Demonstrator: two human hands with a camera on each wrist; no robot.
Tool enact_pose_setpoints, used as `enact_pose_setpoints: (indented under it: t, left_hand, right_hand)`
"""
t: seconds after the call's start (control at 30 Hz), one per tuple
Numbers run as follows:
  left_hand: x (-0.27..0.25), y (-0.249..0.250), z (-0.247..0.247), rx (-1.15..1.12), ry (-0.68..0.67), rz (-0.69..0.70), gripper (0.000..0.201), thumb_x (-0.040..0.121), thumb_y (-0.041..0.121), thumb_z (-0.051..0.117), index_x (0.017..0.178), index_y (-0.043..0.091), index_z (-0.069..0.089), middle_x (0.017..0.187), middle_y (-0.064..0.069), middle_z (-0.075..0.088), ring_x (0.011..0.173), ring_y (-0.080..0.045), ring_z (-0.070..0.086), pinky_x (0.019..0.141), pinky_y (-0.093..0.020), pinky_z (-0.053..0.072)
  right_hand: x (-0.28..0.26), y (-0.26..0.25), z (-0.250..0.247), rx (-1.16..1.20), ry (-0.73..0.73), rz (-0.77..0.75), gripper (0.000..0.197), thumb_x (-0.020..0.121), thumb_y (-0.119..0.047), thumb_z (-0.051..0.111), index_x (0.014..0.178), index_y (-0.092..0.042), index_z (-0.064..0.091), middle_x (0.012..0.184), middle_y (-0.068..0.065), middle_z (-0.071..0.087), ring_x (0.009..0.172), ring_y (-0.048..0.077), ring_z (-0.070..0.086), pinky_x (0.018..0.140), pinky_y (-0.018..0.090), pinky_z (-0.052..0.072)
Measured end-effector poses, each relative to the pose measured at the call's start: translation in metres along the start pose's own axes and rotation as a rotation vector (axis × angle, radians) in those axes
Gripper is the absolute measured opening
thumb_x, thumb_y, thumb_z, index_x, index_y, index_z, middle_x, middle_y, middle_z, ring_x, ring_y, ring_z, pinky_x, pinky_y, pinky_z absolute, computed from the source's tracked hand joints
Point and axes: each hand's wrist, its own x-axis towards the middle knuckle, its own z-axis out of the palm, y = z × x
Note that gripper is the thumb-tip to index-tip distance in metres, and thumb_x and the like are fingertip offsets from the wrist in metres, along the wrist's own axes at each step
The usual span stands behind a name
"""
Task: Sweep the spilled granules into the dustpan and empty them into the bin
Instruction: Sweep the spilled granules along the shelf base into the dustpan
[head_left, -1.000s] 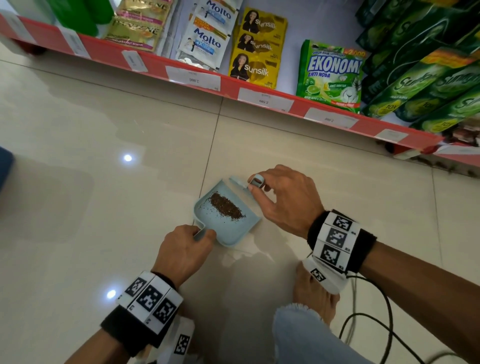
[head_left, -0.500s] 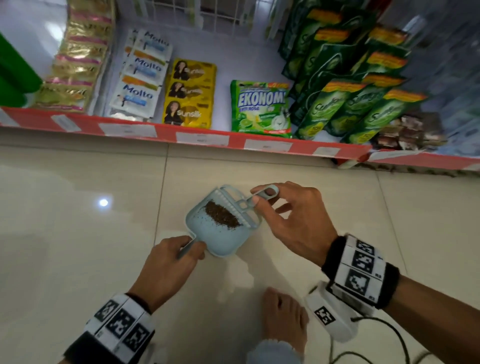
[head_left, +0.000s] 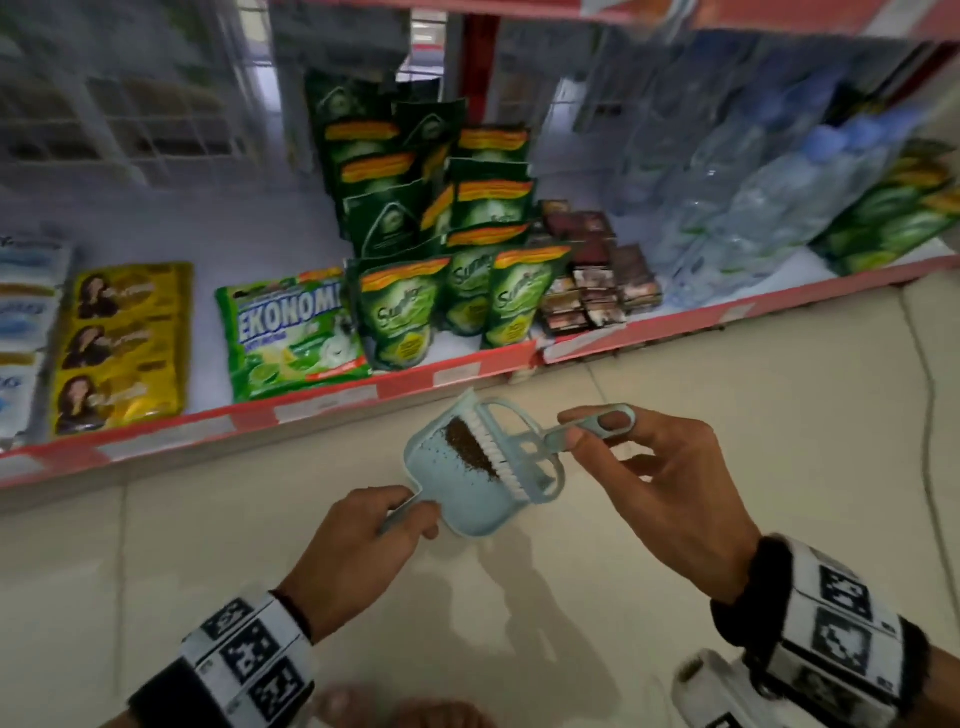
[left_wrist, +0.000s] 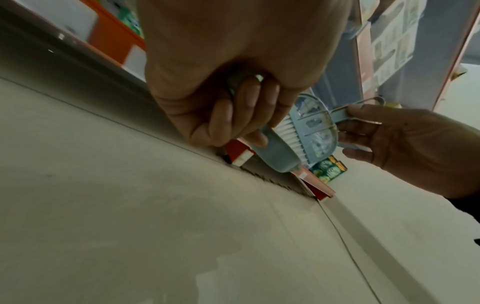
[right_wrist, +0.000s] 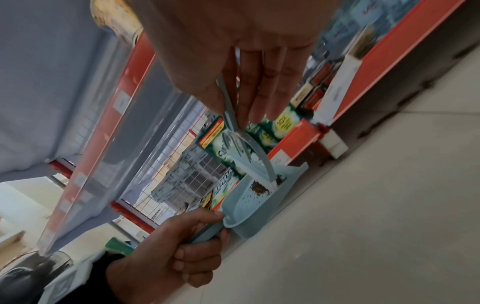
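Observation:
A small pale-blue dustpan (head_left: 457, 493) hangs above the tiled floor, with a pile of dark brown granules (head_left: 467, 447) inside it. My left hand (head_left: 358, 551) grips the pan's handle, seen too in the left wrist view (left_wrist: 233, 115) and the right wrist view (right_wrist: 179, 248). A matching blue hand brush (head_left: 524, 452) lies across the pan's mouth, its white bristles against the granules. My right hand (head_left: 660, 483) pinches the brush's looped handle between thumb and forefinger, its other fingers loosely spread. No bin is in view.
A low red-edged shop shelf (head_left: 363, 395) runs along the floor just beyond the pan, stocked with green soap pouches (head_left: 405, 312), yellow sachets (head_left: 119, 343) and water bottles (head_left: 769, 192). Beige floor tiles (head_left: 779, 415) lie below. My bare foot (head_left: 405, 712) shows at the bottom edge.
The dustpan has been lifted off the floor with the granules in it. The brush has come to rest over its mouth, and my view has risen toward the shelf.

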Motion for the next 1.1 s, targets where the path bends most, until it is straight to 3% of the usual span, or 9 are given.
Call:
enact_pose_setpoints:
  t: [0.1,0.23,0.37,0.47,0.57,0.63,0.73,0.9,1.1]
  left_hand:
    - [0.021,0.01,0.017,0.01,-0.073,0.009,0.031,0.09,0.037,0.061,0.064,0.019,0.068,0.042,0.014,0.045,0.041,-0.001,0.042,0.044,-0.014,0.033]
    - [0.058,0.024,0.04,0.028,-0.157,0.01,0.031,0.089,0.04,0.061,0.065,0.022,0.069,0.039,0.015,0.047,0.04,0.001,0.044,0.048,-0.024,0.035]
    - [0.082,0.03,0.061,0.001,-0.204,0.044,0.031,0.088,0.039,0.061,0.064,0.022,0.068,0.039,0.015,0.048,0.04,0.0,0.044,0.048,-0.024,0.034]
    - [0.09,0.035,0.071,-0.015,-0.216,0.035,0.032,0.084,0.042,0.061,0.061,0.021,0.067,0.038,0.015,0.05,0.048,-0.009,0.048,0.051,-0.026,0.036]
    - [0.094,0.039,0.082,0.008,-0.231,0.051,0.033,0.086,0.039,0.061,0.06,0.019,0.068,0.041,0.015,0.054,0.056,-0.014,0.055,0.06,-0.028,0.044]
    - [0.097,0.04,0.09,0.033,-0.238,0.058,0.034,0.087,0.036,0.06,0.06,0.017,0.068,0.047,0.011,0.057,0.06,-0.015,0.057,0.063,-0.029,0.045]
    - [0.098,0.043,0.098,0.042,-0.247,0.06,0.035,0.086,0.036,0.059,0.067,0.009,0.069,0.052,0.006,0.057,0.059,-0.019,0.056,0.063,-0.029,0.046]
    - [0.104,0.044,0.113,0.056,-0.245,0.046,0.036,0.086,0.037,0.059,0.07,0.007,0.069,0.056,0.003,0.059,0.06,-0.02,0.056,0.064,-0.031,0.047]
    - [0.121,0.039,0.135,0.06,-0.173,-0.038,0.041,0.075,0.046,0.057,0.071,0.008,0.07,0.058,0.002,0.059,0.062,-0.02,0.054,0.068,-0.038,0.05]
  right_hand:
    - [0.004,-0.004,-0.022,-0.054,0.033,0.0,0.01,0.09,-0.026,0.068,0.094,-0.03,0.077,0.096,-0.014,0.075,0.087,0.013,0.071,0.065,0.024,0.058]
    - [0.014,-0.01,-0.053,-0.208,0.09,-0.029,0.007,0.09,-0.023,0.07,0.091,-0.028,0.075,0.089,-0.013,0.075,0.082,0.008,0.071,0.065,0.023,0.058]
    - [0.033,-0.021,-0.078,-0.5,0.005,-0.053,0.009,0.086,-0.023,0.071,0.091,-0.029,0.074,0.083,-0.016,0.074,0.077,0.003,0.07,0.068,0.026,0.059]
    - [0.045,-0.032,-0.093,-0.84,-0.1,-0.084,0.014,0.083,-0.034,0.063,0.094,-0.034,0.072,0.085,-0.017,0.073,0.076,0.005,0.067,0.069,0.033,0.059]
    - [0.056,-0.034,-0.105,-1.212,-0.264,-0.147,0.019,0.085,-0.042,0.055,0.098,-0.035,0.068,0.093,-0.012,0.072,0.079,0.02,0.067,0.063,0.031,0.051]
    - [0.062,-0.028,-0.111,-1.4,-0.325,-0.179,0.018,0.089,-0.041,0.053,0.1,-0.033,0.064,0.092,-0.007,0.072,0.075,0.027,0.067,0.057,0.027,0.039]
    - [0.069,-0.014,-0.115,-1.592,-0.367,-0.077,0.024,0.096,-0.04,0.042,0.105,-0.032,0.062,0.088,-0.001,0.071,0.075,0.031,0.065,0.057,0.028,0.03]
    - [0.082,0.03,-0.105,-1.616,-0.417,0.037,0.032,0.1,-0.038,0.037,0.107,-0.029,0.067,0.09,0.005,0.066,0.079,0.033,0.064,0.058,0.03,0.028]
    - [0.109,0.11,-0.094,-1.501,-0.382,-0.032,0.029,0.102,-0.031,0.038,0.118,-0.027,0.062,0.086,0.007,0.067,0.067,0.032,0.055,0.056,0.03,0.03]
